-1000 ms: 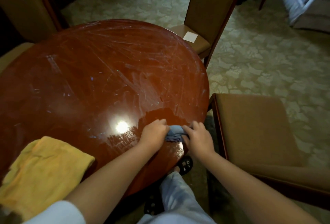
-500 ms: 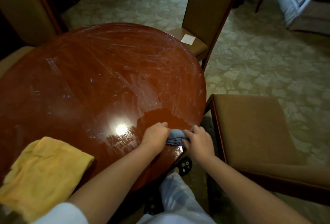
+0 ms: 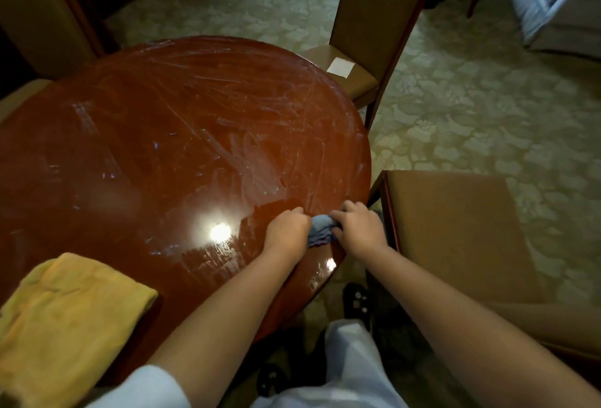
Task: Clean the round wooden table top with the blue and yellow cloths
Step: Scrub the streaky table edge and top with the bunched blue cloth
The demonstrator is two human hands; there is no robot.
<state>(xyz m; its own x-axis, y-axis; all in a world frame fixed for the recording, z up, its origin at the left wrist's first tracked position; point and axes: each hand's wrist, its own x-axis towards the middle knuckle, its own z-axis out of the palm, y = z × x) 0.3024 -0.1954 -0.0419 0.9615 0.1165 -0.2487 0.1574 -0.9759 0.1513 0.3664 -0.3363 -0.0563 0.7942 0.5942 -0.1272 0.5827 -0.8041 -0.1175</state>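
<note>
Head view shows both hands, left hand (image 3: 286, 233) and right hand (image 3: 359, 228), clenched around the bunched blue cloth (image 3: 320, 230) at the bench (image 3: 182, 134) edge near 4 o'clock; soft, light and limp, it is probably best gripped by its wadded bulk.

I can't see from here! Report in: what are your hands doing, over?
Left hand and right hand both grip blue cloth at table edge. Yellow cloth lies unused. Nothing in the way.
</note>
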